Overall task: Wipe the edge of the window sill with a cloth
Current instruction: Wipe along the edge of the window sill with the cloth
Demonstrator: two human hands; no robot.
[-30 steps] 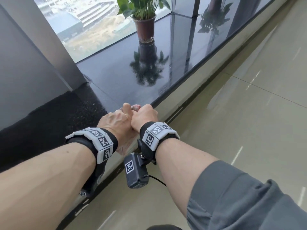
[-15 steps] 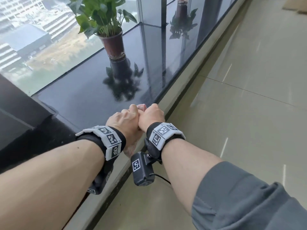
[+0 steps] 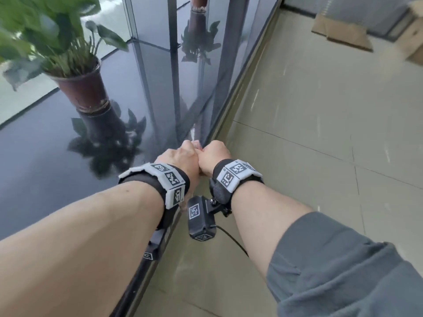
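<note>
The window sill (image 3: 45,161) is a glossy black slab that runs away from me, with its front edge (image 3: 231,88) along the right side. My left hand (image 3: 180,160) and my right hand (image 3: 214,156) are pressed together in fists right on that edge. A small pinkish bit of cloth (image 3: 196,144) peeks out above the knuckles; the rest of it is hidden inside the fists. Both wrists wear black bands with white marker tags.
A potted green plant (image 3: 80,88) in a brown pot stands on the sill left of my hands. A second pot (image 3: 199,3) stands farther along. Beige tiled floor (image 3: 320,133) lies to the right, with cardboard boxes (image 3: 343,35) at the far end.
Both fists have slid forward along the sill's edge, past the dark wall section and up level with the potted plant. The grip on the cloth looks the same.
</note>
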